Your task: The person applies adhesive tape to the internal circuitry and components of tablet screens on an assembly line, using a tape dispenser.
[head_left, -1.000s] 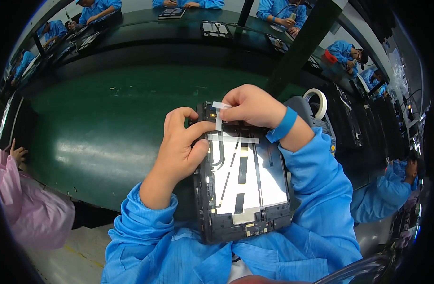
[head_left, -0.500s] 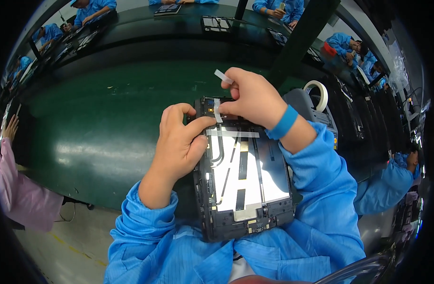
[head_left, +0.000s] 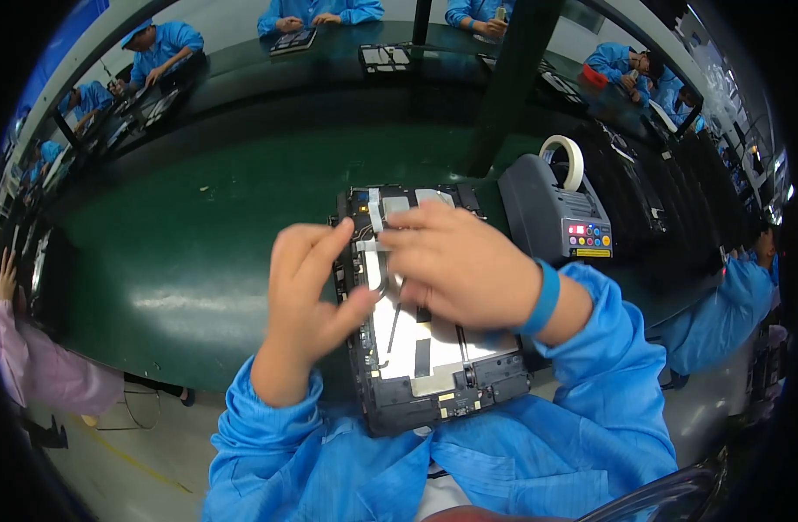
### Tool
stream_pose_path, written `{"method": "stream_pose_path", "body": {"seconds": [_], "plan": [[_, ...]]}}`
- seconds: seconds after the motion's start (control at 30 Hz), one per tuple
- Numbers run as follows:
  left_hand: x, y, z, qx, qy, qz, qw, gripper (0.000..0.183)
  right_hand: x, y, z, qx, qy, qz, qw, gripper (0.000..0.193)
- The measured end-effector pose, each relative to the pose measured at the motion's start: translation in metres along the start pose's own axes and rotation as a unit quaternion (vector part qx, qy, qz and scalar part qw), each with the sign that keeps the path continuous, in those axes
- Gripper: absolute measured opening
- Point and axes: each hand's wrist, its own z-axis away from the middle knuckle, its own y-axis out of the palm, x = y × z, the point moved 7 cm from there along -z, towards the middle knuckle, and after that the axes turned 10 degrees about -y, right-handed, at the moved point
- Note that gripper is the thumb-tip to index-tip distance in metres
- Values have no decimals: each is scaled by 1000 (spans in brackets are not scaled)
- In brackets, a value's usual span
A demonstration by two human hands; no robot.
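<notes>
An opened tablet lies tilted in front of me, its bright metal plate, black strips and circuit parts exposed. Pale tape runs down its upper left part, and the end of a crosswise strip shows just below. At the left edge is my left hand, fingers and thumb apart, the index fingertip at the tablet's upper left side. My right hand, a blue band round its wrist, reaches across the upper middle with fingers stretched out and blurred. It hides the surface beneath; whether it touches is unclear.
On the right stands a grey tape dispenser with a cream tape roll. Dark panels lie beyond it. The green table extends left; a dark post rises behind. Co-workers in blue sit around, and a pink sleeve shows left.
My right hand has come down from the tablet's top edge, its fingers now spread over the upper middle. My left fingers have lifted off the tape. The view has shifted, showing more of the dispenser.
</notes>
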Motion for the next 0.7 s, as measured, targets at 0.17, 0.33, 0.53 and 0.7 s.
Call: {"method": "stream_pose_path", "body": {"seconds": [0.17,0.33,0.53,0.7], "plan": [[-64,-3,3,80,106,37,991,15,37,-18,31,-96,26,-14,995,19],[-94,11,-17,136,150,30,979,14,29,-46,64,-212,105,-51,970,11],[-71,61,-61,211,-7,35,977,17,-15,-69,103,-270,221,-52,936,7],[-58,127,-69,341,70,-78,934,25,-91,-40,128,-370,321,-283,825,13]]}}
